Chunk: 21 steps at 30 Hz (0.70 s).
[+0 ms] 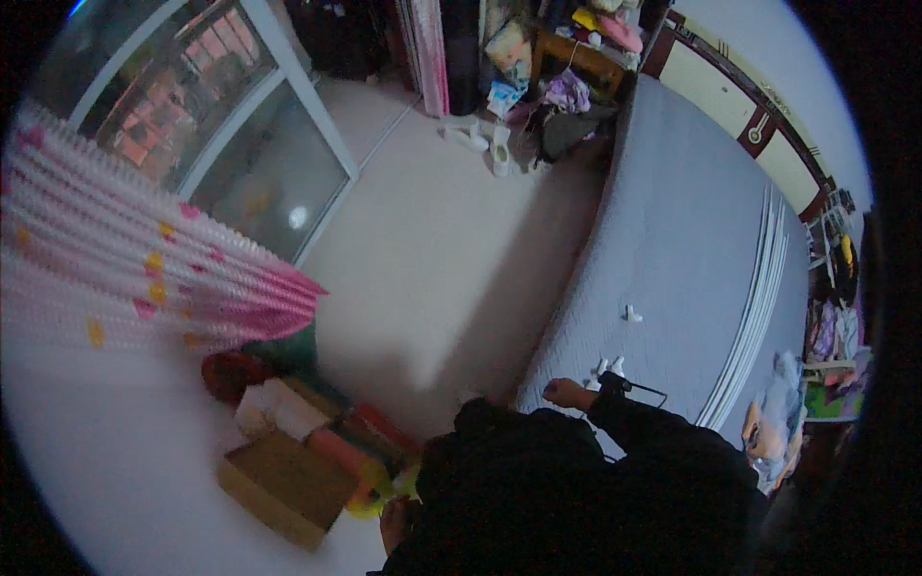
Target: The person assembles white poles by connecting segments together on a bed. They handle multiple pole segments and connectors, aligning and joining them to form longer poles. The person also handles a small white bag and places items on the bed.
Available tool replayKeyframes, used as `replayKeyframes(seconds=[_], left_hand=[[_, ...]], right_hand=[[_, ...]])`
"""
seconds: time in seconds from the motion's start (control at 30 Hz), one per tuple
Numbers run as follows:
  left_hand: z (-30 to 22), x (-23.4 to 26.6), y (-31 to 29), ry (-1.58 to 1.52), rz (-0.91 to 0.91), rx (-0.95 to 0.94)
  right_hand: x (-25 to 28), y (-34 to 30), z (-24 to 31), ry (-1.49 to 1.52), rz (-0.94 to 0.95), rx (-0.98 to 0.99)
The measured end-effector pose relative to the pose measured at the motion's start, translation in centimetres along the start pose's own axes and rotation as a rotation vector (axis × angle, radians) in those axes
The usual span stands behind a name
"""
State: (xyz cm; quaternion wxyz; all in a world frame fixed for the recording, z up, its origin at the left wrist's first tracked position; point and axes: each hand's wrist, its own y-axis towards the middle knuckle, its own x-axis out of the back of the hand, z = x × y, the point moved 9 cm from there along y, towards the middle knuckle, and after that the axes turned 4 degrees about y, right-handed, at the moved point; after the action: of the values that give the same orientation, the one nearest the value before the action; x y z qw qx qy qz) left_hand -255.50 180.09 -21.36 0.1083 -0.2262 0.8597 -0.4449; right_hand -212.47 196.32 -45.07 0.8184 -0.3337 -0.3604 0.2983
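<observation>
My right hand (569, 392) hangs over the near left edge of the grey-covered bed (672, 221). A black strap-like device (615, 382) with a thin wire frame sits at its wrist. Small white plastic fittings (616, 365) lie on the bed just beyond that hand, and another white fitting (632, 314) lies farther off. Long thin white rods (754, 298) rest in a bundle along the right of the bed. Low at the left, my left hand (394, 523) is beside a yellow plastic bag (370, 490). Dimness and dark sleeves obscure the fingers of both hands.
An open cardboard box (279, 485) and other boxes stand at the lower left. A pink-and-white curtain (163, 259) hangs before a glass door (259, 154). White shoes (499, 152) and a cluttered wooden stand (576, 62) are at the back. Folded clothing (776, 422) lies at the right.
</observation>
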Motion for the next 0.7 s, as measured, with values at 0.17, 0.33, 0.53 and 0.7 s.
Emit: replayKeyframes(seconds=[0.17, 0.33, 0.53, 0.7], left_hand=[[-7.2, -2.1, 5.4, 0.13, 0.047, -0.079], [-12.2, -4.5, 10.7, 0.279, 0.096, -0.082], [-20.0, -10.8, 20.3, 0.446, 0.177, -0.075], [-28.2, -18.5, 28.4, 0.652, 0.289, -0.126]], right_hand=[[6.0, 2.7, 4.1, 0.052, -0.145, 0.045], [11.3, 4.8, 6.9, 0.315, -0.252, 0.043], [16.9, 8.8, 7.4, 0.424, -0.314, -0.079], [21.5, 10.9, 9.7, 0.389, -0.453, 0.227]])
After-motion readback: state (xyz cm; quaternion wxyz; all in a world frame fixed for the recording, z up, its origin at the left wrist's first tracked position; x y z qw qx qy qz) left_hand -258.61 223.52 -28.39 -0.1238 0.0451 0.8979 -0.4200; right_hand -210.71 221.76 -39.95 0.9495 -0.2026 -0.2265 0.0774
